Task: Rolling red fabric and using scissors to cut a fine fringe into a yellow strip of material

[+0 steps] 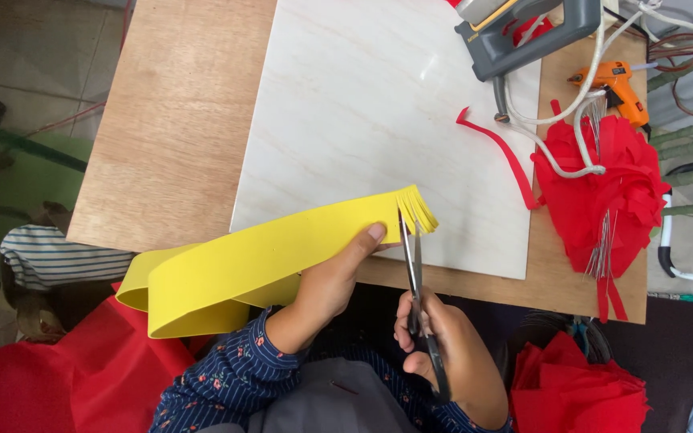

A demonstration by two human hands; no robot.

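Observation:
My left hand (pixel 332 279) pinches a long folded yellow foam strip (pixel 258 261) near its right end, thumb on top. That end carries a fringe (pixel 419 208) of several narrow cuts. In my right hand (pixel 447 349) is a pair of black-handled scissors (pixel 413 265), held upright below the fringe. Their blades point up into the strip's lower edge, just right of my left thumb.
A white marble-look board (pixel 362 104) lies on a wooden table (pixel 170 128). A pile of red fringed pieces with wires (pixel 603 192), a loose red strip (pixel 511 156), an orange glue gun (pixel 615 84) and a grey tool (pixel 523 32) sit at right. Red material (pixel 58 377) lies below left.

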